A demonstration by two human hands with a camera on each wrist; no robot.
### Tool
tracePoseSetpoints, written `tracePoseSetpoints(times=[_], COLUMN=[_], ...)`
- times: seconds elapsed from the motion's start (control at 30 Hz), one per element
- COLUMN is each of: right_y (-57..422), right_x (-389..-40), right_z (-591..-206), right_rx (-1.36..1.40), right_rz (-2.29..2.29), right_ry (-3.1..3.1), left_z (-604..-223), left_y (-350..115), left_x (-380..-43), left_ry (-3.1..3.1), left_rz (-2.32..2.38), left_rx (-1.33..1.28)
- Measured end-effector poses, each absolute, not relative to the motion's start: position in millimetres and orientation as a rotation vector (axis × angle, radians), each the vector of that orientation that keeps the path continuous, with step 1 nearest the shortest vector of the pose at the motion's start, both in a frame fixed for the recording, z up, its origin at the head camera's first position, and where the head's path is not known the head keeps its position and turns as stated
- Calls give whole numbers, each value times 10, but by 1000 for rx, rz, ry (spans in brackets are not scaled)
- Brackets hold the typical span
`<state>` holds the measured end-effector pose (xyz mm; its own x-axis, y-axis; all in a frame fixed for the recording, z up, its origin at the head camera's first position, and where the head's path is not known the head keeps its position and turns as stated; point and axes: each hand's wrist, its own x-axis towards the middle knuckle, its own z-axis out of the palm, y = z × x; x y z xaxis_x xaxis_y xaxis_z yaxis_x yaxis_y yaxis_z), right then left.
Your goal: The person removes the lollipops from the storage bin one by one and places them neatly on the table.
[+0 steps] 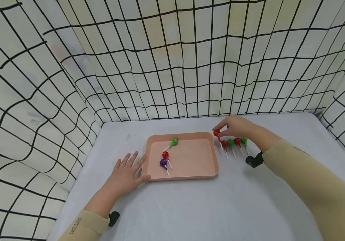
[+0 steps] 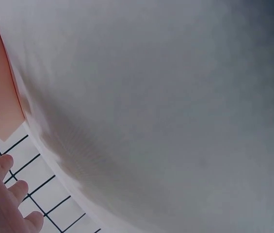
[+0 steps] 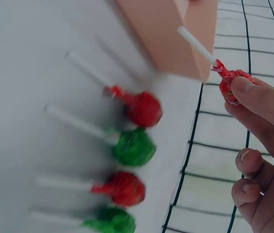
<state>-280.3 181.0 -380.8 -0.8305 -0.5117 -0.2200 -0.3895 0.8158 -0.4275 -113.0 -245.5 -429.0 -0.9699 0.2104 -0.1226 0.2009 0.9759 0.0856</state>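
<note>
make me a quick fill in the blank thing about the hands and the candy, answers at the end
A pink ____ lies between the left hand and the right hand. Inside it are three lollipops: one red, one purple and one ____. To its right, ____ lollipops lie in a row on the table. The right hand pinches a ____ lollipop.

Missing words: tray; green; four; red.
</note>
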Motion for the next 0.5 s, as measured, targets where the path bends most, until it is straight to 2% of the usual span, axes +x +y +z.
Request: tracePoseSetpoints(times=[0.5], right_y=[2664], right_x=[-2718], right_z=[-3926], right_rx=[-614], right_rz=[-518], right_ry=[2727], left_z=[-4317], left_y=[-2478], left_x=[-1142], left_ry=[2994], left_rz=[110], left_rx=[313])
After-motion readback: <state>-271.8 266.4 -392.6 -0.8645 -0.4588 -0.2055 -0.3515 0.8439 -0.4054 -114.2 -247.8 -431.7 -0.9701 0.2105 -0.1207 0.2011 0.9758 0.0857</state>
